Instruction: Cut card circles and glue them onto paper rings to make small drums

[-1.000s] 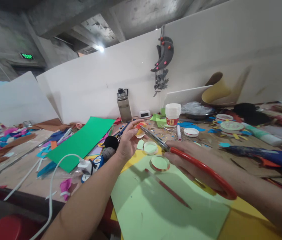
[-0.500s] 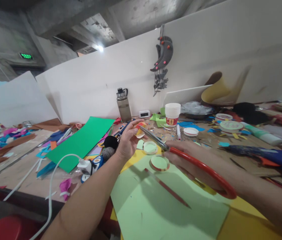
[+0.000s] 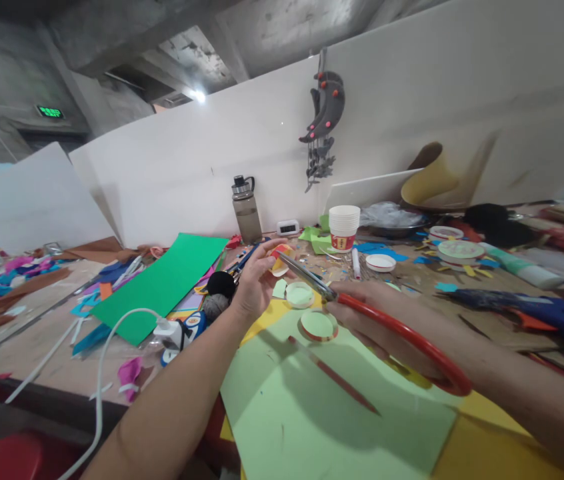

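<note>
My left hand pinches a small, curved red-and-yellow paper piece, which looks like part of a paper cup. In my right hand are scissors with long red handles. Their metal blades reach to the paper piece; whether they are parted is hard to make out. Below, a light green sheet carries a reddish pencil and a round green-topped disc with a red rim. A second pale disc lies just behind it.
Stacked paper cups stand behind my hands, beside a marker and a white lid. A blue glue gun lies at right. At left are a dark green sheet and a white cable. A bottle stands by the wall.
Almost nothing differs. The view has shifted very slightly; both hands, the scissors and the paper piece keep their places.
</note>
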The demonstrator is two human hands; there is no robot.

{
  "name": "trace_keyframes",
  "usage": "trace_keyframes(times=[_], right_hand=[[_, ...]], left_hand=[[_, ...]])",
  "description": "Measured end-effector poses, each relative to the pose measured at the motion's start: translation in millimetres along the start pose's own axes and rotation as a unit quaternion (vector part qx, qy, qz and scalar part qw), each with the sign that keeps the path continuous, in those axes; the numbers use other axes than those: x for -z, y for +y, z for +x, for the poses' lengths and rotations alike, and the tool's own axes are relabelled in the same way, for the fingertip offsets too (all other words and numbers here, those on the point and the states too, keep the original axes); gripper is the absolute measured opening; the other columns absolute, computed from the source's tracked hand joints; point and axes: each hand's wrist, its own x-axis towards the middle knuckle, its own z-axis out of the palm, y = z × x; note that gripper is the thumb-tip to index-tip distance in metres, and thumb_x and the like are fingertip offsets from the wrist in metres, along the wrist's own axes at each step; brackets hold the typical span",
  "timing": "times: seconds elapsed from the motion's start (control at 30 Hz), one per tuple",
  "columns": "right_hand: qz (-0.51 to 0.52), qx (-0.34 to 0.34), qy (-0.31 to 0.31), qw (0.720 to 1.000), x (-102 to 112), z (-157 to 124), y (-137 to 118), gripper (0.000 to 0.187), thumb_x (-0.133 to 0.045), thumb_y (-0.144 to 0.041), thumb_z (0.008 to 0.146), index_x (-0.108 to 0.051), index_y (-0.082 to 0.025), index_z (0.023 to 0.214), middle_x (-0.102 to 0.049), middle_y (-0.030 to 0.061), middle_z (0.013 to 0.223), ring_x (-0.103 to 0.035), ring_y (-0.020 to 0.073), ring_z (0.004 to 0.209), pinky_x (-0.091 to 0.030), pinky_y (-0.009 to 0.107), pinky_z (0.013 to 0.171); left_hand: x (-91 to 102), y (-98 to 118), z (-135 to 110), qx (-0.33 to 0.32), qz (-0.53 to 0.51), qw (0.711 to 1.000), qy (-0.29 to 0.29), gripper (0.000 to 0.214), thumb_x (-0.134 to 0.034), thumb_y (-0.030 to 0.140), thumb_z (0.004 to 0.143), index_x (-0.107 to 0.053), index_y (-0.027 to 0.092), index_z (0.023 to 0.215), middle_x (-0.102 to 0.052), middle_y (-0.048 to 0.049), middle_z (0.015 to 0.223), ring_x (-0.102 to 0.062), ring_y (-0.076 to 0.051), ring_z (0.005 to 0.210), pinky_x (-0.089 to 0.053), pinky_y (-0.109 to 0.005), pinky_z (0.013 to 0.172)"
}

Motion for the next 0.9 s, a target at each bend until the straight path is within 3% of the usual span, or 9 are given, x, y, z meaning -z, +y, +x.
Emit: trace_keyframes(times=[0.27, 0.57, 0.9], right_hand=[[-0.013, -0.019, -0.004, 1.0, -0.9, -1.1, -1.5, 0.03, -0.043, -0.037, 0.092, -0.039, -0.022, 0.066, -0.047, -0.0052, 0.048, -0.045, 0.0097, 0.042, -0.036, 0.022, 0.042], [-0.036, 0.052, 0.031, 0.998, -2.1, 0.0, 2.8, 0.027, -0.046, -0.036, 0.091, -0.045, -0.022, 0.068, -0.052, -0.0038, 0.054, -0.048, 0.0114, 0.048, -0.036, 0.025, 0.048], [-0.035, 0.102, 0.06, 0.992, -2.7, -2.2, 7.2, 0.038, -0.043, -0.052, 0.093, -0.052, -0.022, 0.071, -0.058, -0.0005, 0.063, -0.048, 0.0127, 0.054, -0.039, 0.027, 0.053]], left_hand=[[-0.9, 0.3, 0.6, 0.0, 0.0, 1.0, 0.003, 0.037, -0.063, 0.029, 0.075, -0.064, 0.018, 0.109, -0.068, -0.0099, 0.111, -0.065, -0.023, 0.096, -0.051, -0.033, 0.078], [-2.2, 1.6, 0.3, 0.001, 0.005, 1.0, 0.008, 0.037, -0.062, 0.03, 0.074, -0.064, 0.018, 0.109, -0.068, -0.0101, 0.111, -0.066, -0.023, 0.096, -0.051, -0.032, 0.076], [-3.1, 2.0, -0.7, 0.005, 0.008, 1.0, 0.012, 0.036, -0.061, 0.029, 0.075, -0.064, 0.019, 0.109, -0.069, -0.0087, 0.107, -0.065, -0.022, 0.093, -0.051, -0.032, 0.076]])
